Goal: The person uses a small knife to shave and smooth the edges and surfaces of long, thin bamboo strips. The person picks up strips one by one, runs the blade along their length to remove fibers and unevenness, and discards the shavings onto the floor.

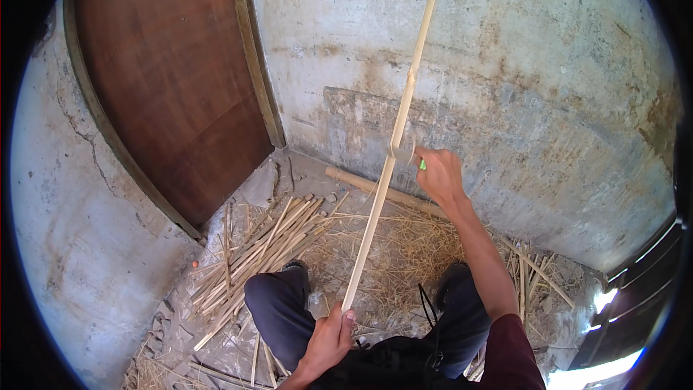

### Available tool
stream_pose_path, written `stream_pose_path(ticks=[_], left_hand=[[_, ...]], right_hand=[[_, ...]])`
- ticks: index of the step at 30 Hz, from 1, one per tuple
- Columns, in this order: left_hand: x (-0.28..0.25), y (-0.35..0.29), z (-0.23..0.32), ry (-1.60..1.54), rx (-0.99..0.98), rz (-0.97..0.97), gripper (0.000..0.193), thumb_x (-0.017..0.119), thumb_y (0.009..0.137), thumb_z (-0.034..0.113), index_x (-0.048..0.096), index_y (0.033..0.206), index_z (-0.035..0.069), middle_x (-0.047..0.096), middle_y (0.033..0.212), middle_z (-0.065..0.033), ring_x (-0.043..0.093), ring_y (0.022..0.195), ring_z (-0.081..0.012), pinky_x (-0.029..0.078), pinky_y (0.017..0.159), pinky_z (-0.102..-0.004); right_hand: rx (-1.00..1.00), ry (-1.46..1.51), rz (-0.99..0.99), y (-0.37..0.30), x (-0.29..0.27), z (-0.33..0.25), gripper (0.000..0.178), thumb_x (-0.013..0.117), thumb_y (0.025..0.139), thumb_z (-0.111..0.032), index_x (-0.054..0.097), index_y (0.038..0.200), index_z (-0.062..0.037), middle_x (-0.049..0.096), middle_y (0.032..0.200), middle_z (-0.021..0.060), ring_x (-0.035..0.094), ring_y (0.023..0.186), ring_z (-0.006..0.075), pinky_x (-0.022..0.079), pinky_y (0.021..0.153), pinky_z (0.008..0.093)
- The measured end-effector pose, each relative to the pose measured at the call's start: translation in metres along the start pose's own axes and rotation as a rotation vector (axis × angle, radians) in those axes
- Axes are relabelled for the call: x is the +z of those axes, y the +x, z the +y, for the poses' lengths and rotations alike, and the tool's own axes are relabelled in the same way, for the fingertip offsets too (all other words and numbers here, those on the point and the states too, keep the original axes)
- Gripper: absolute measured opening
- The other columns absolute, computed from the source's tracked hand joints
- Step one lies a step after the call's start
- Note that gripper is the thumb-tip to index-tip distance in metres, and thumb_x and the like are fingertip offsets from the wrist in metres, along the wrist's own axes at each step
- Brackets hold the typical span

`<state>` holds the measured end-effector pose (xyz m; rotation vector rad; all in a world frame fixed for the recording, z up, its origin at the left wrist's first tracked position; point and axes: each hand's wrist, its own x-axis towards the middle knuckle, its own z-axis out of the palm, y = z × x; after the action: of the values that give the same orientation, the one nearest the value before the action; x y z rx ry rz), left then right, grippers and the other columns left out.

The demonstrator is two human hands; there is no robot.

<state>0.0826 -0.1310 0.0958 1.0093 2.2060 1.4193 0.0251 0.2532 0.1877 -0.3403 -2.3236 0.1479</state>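
Maroon sleeve (511, 357): covering the right upper arm at the lower edge, right of centre.
Dark trousers (278, 310): spreading apart at the knees, lower centre.
Left hand (328, 339): curling its fingers round the near end of the strip, thumb lying along it, lower centre.
Pale strip (379, 204): running lengthwise from lower centre to upper centre, its far end leaning right.
Right hand (439, 173): closing round a knife handle, right of centre, sitting just right of the strip's middle.
Knife (401, 153): crossing the strip's long axis, its blade reaching leftward to meet it; the left hand is the one gripping the strip itself.
Straw (408, 245): littering the floor, centre.
Stick pile (267, 253): lying left of centre.
Pole (404, 198): resting near the wall (462, 22).
Brown door (166, 87): filling the upper left.
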Motion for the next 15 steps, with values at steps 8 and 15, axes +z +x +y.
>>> stream_pose_path(ticks=[8,15], left_hand=[[0.005,-0.005,0.004,0.095,-0.008,0.030,0.023,0.053,0.112,0.018,0.050,0.105,-0.003,0.055,0.060,-0.0247,0.060,0.057,-0.0505,0.042,0.052,-0.0538],[0.008,-0.012,-0.004,0.067,-0.047,0.013,0.023,0.053,0.112,0.017,0.052,0.113,-0.005,0.057,0.060,-0.0244,0.063,0.057,-0.0490,0.045,0.052,-0.0530]], right_hand=[[-0.081,-0.003,-0.047,0.016,-0.008,-0.003,0.014,0.063,0.076,-0.002,0.073,0.084,-0.0063,0.071,0.074,0.0214,0.071,0.068,0.0416,0.055,0.063,0.0514],[0.192,-0.052,-0.039,0.060,-0.005,0.044,0.022,0.063,0.081,-0.003,0.081,0.092,-0.0066,0.073,0.082,0.0262,0.072,0.074,0.0444,0.058,0.071,0.0533]])
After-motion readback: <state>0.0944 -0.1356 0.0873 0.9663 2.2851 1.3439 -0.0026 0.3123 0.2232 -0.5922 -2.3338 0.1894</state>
